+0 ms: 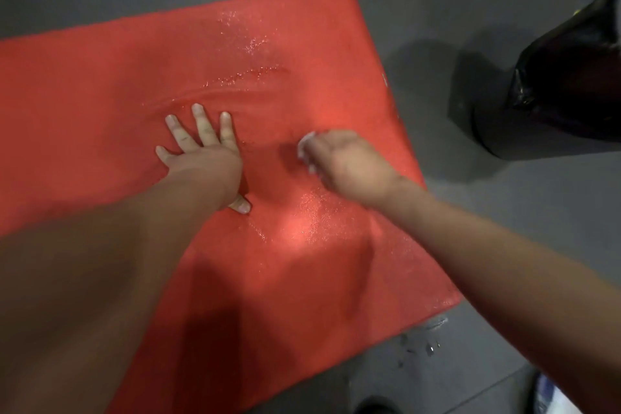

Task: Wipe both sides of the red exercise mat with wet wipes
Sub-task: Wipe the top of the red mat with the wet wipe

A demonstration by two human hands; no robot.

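Black bag (pixel 571 70) stands right of mat (pixel 100 104).

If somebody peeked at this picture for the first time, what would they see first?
The big red mat fills most of the view, lying on the grey floor. In its middle, the left hand presses flat, spread wide, and the right hand beside it holds a white wipe. Shiny wet streaks glisten just beyond them.

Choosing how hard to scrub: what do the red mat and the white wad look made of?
The red mat: likely foam, matte fine-grained surface; it ripples ahead of the pressing left hand and glistens where wet. The white wad: probably a soft nonwoven wipe, crumpled in the right hand; too blurred to be sure.
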